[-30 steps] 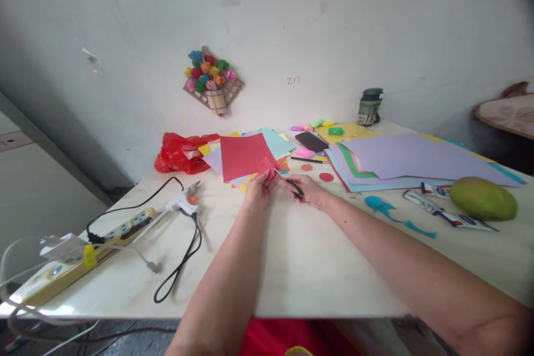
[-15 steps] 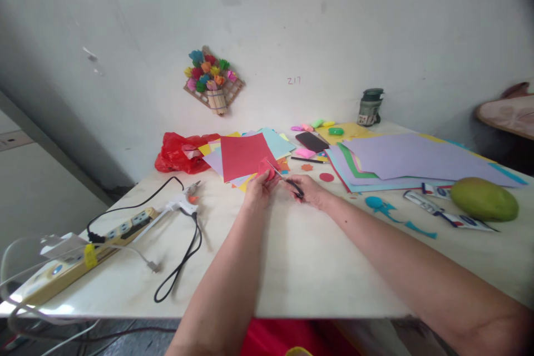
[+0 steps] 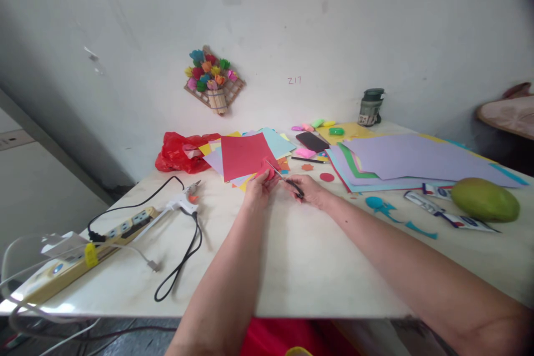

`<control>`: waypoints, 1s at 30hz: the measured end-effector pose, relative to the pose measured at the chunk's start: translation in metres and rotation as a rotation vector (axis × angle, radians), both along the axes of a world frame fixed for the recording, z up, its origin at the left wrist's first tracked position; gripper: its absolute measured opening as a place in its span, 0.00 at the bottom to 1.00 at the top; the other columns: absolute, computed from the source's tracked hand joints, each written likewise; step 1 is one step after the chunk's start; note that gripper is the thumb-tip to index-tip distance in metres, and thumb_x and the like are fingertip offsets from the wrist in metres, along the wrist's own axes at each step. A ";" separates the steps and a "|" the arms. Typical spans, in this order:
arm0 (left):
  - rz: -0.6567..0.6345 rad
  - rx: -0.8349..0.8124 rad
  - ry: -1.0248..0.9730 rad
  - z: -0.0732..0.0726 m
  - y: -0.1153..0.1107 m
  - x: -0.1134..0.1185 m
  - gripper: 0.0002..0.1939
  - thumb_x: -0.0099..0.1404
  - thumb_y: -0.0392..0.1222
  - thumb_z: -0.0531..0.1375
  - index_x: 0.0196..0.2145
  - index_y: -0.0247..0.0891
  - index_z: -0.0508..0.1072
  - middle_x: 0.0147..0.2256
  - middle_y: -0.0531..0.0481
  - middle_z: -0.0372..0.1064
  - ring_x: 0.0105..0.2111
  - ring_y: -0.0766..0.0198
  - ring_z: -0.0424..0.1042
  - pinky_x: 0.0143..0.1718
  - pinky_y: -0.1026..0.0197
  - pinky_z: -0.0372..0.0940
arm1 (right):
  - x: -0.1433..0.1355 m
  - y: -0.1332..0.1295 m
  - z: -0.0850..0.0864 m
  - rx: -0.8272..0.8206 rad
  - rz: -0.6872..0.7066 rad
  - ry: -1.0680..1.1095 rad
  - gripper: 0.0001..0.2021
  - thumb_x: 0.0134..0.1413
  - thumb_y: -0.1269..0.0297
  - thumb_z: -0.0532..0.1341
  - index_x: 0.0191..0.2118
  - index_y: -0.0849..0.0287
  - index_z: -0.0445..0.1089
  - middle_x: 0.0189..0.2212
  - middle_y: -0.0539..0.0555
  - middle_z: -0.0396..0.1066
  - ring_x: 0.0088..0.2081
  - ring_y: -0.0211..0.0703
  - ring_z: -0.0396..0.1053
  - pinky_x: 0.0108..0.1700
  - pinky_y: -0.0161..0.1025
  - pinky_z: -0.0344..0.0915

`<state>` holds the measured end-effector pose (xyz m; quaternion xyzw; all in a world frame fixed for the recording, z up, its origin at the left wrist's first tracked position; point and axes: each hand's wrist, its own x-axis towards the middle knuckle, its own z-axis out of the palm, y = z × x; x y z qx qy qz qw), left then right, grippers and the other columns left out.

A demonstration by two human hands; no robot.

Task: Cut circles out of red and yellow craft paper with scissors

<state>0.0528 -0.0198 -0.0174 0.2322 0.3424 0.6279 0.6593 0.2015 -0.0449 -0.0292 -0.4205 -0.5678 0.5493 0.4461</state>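
My left hand (image 3: 259, 188) pinches a small red paper piece (image 3: 269, 171) over the middle of the table. In my right hand (image 3: 307, 191) are scissors (image 3: 297, 187) with dark handles, their blades reaching left onto the red piece. Behind my left hand lies a red sheet (image 3: 246, 156) on top of several coloured sheets. A red paper circle (image 3: 327, 177) and an orange cutout (image 3: 307, 167) lie beyond my right hand.
A glue gun (image 3: 186, 202) and power strip (image 3: 83, 258) with cables are at left, near a red plastic bag (image 3: 181, 153). Large paper sheets (image 3: 417, 158), blue scraps (image 3: 377, 204), tubes and a green fruit (image 3: 484, 200) lie right. Behind are a phone (image 3: 312, 142) and a bottle (image 3: 370, 107).
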 end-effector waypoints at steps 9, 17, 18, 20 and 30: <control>0.017 0.009 -0.001 -0.001 0.000 -0.001 0.03 0.56 0.29 0.62 0.28 0.33 0.72 0.24 0.47 0.73 0.30 0.59 0.77 0.44 0.56 0.71 | 0.000 0.003 -0.003 -0.002 0.002 0.002 0.16 0.39 0.55 0.70 0.28 0.61 0.68 0.13 0.43 0.60 0.13 0.30 0.53 0.13 0.30 0.50; 0.022 0.029 -0.003 -0.001 -0.001 -0.001 0.03 0.56 0.28 0.61 0.28 0.33 0.72 0.24 0.48 0.73 0.26 0.61 0.76 0.42 0.57 0.72 | -0.002 -0.001 0.002 -0.029 -0.019 -0.004 0.16 0.37 0.56 0.70 0.27 0.61 0.68 0.12 0.43 0.60 0.13 0.30 0.52 0.14 0.30 0.48; 0.022 0.036 -0.002 -0.001 -0.001 -0.002 0.03 0.56 0.28 0.61 0.27 0.33 0.71 0.24 0.48 0.73 0.25 0.62 0.76 0.41 0.57 0.72 | -0.002 -0.001 0.002 -0.029 -0.016 0.000 0.16 0.37 0.56 0.70 0.27 0.61 0.68 0.12 0.43 0.60 0.13 0.29 0.52 0.14 0.30 0.48; 0.023 0.043 -0.005 -0.001 -0.001 -0.002 0.03 0.56 0.29 0.61 0.27 0.33 0.71 0.24 0.48 0.73 0.24 0.63 0.75 0.40 0.58 0.72 | -0.002 -0.002 0.003 -0.032 -0.011 0.010 0.15 0.37 0.57 0.70 0.27 0.61 0.68 0.13 0.43 0.60 0.13 0.29 0.52 0.14 0.30 0.48; 0.019 0.034 -0.005 -0.002 0.000 -0.003 0.04 0.56 0.29 0.62 0.29 0.34 0.70 0.23 0.48 0.73 0.25 0.62 0.76 0.40 0.58 0.72 | -0.001 -0.003 0.005 -0.036 0.000 0.013 0.14 0.38 0.57 0.69 0.27 0.61 0.68 0.13 0.44 0.59 0.14 0.30 0.52 0.14 0.31 0.47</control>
